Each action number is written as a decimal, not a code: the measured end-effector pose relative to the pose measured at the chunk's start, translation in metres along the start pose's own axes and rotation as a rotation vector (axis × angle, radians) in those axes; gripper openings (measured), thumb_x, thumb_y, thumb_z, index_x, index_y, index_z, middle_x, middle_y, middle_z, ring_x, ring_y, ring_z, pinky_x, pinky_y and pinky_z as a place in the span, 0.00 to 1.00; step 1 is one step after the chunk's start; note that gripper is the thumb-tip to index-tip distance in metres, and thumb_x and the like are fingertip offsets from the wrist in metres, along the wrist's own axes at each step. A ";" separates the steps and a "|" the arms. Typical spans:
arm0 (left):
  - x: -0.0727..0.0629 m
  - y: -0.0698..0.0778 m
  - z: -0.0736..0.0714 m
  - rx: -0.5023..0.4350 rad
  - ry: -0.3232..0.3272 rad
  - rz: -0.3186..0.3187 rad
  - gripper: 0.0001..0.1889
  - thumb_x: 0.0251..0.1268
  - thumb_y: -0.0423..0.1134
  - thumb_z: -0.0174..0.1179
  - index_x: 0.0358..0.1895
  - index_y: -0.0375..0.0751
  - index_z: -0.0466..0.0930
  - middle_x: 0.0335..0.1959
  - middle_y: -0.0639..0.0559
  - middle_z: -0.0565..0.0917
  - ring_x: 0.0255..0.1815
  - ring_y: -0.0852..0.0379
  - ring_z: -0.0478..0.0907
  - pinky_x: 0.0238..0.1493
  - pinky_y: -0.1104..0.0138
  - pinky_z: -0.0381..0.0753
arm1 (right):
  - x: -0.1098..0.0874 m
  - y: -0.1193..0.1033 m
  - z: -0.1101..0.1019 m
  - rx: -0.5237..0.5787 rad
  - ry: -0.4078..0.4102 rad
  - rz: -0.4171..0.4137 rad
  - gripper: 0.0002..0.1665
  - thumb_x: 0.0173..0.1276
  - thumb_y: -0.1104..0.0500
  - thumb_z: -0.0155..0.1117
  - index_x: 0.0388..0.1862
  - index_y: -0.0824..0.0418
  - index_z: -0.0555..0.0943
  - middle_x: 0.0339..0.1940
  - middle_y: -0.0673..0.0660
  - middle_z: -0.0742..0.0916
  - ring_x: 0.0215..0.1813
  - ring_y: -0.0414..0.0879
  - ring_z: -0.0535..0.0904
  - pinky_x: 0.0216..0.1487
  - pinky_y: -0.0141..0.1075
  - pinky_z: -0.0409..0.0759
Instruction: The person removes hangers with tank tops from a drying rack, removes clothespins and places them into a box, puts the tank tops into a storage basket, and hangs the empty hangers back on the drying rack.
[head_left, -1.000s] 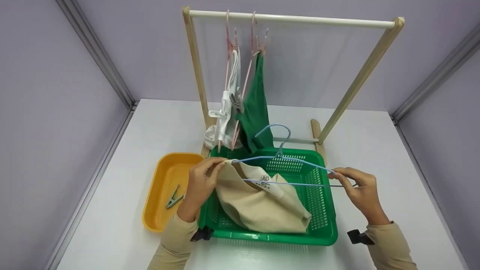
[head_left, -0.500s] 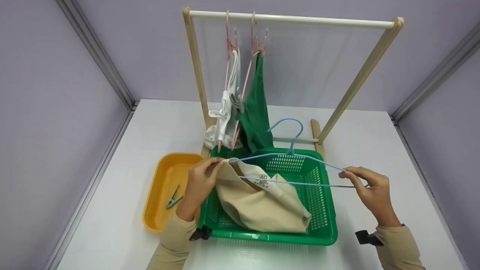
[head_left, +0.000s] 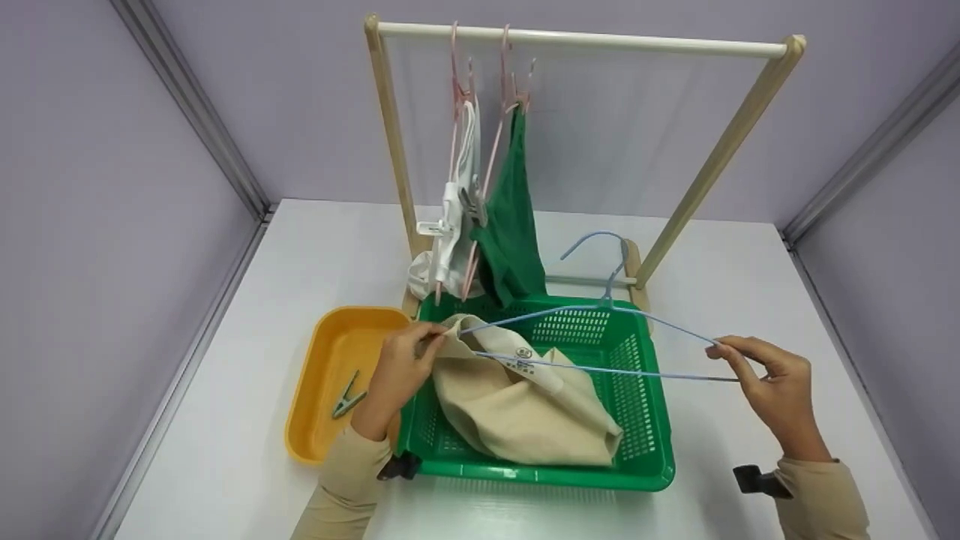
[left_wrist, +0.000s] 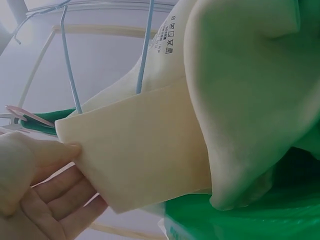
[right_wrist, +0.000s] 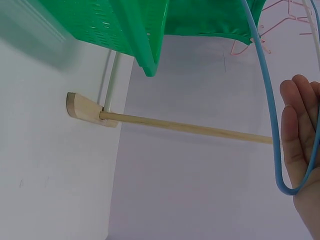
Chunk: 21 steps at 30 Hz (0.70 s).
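A beige garment (head_left: pixel 525 424) with dark print on its inner face lies partly inside the green basket (head_left: pixel 536 474). My left hand (head_left: pixel 401 371) pinches the upper left edge of its opening; the left wrist view shows the thumb on the beige cloth (left_wrist: pixel 135 150). The left end of a blue clothes hanger (head_left: pixel 660 321) reaches into that opening, where the garment hides its tip. My right hand (head_left: pixel 776 386) holds the hanger's right end between thumb and fingers. In the right wrist view the hanger's rounded blue end (right_wrist: pixel 280 175) lies by the palm.
Behind the basket stands a rack with a white rail (head_left: pixel 637 41). On its left hang a white garment (head_left: pixel 450 247) and a green garment (head_left: pixel 514 225) on pink hangers. A yellow tray (head_left: pixel 304 420) with a clothes peg (head_left: pixel 347 399) sits left of the basket.
My right hand has moved right, carrying the blue hanger with it, hook included. My left hand stays nearly in place. The garment's opening edge has folded over slightly beside it.
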<state>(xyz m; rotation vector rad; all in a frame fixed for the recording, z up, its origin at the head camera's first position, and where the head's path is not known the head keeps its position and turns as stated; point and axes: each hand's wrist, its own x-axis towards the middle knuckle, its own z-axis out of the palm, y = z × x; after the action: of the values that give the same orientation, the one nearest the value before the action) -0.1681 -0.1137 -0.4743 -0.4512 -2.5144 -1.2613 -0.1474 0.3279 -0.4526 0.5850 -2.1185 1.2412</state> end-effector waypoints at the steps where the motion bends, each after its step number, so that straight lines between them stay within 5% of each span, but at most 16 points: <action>1: 0.000 0.000 0.000 0.007 -0.009 -0.006 0.06 0.66 0.32 0.59 0.40 0.36 0.84 0.37 0.43 0.87 0.37 0.52 0.83 0.42 0.61 0.85 | 0.000 0.001 -0.001 0.011 0.006 -0.003 0.14 0.49 0.87 0.60 0.33 0.79 0.83 0.34 0.37 0.89 0.40 0.25 0.85 0.50 0.15 0.78; 6: -0.002 0.000 -0.002 0.057 -0.068 -0.023 0.06 0.65 0.31 0.59 0.41 0.34 0.84 0.39 0.41 0.87 0.39 0.49 0.84 0.43 0.57 0.85 | -0.002 0.002 -0.009 0.047 0.025 0.009 0.12 0.52 0.87 0.58 0.34 0.82 0.82 0.34 0.37 0.89 0.40 0.27 0.85 0.50 0.16 0.79; 14: -0.004 0.001 -0.006 0.046 -0.356 -0.093 0.11 0.70 0.36 0.56 0.47 0.35 0.83 0.49 0.40 0.85 0.54 0.43 0.81 0.57 0.51 0.80 | -0.004 0.006 -0.019 0.063 0.062 0.041 0.10 0.54 0.87 0.56 0.34 0.84 0.80 0.34 0.38 0.90 0.40 0.28 0.86 0.49 0.17 0.79; 21: -0.005 0.001 -0.009 0.047 -0.368 -0.099 0.13 0.71 0.39 0.55 0.49 0.36 0.83 0.51 0.41 0.85 0.56 0.43 0.81 0.59 0.51 0.80 | -0.006 0.008 -0.022 0.091 0.070 0.046 0.09 0.54 0.88 0.55 0.34 0.86 0.79 0.33 0.41 0.90 0.39 0.30 0.86 0.47 0.18 0.80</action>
<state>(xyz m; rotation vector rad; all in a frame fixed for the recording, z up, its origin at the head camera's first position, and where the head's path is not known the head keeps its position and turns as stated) -0.1624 -0.1211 -0.4706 -0.6023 -2.8973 -1.2464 -0.1420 0.3515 -0.4529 0.5268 -2.0367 1.3695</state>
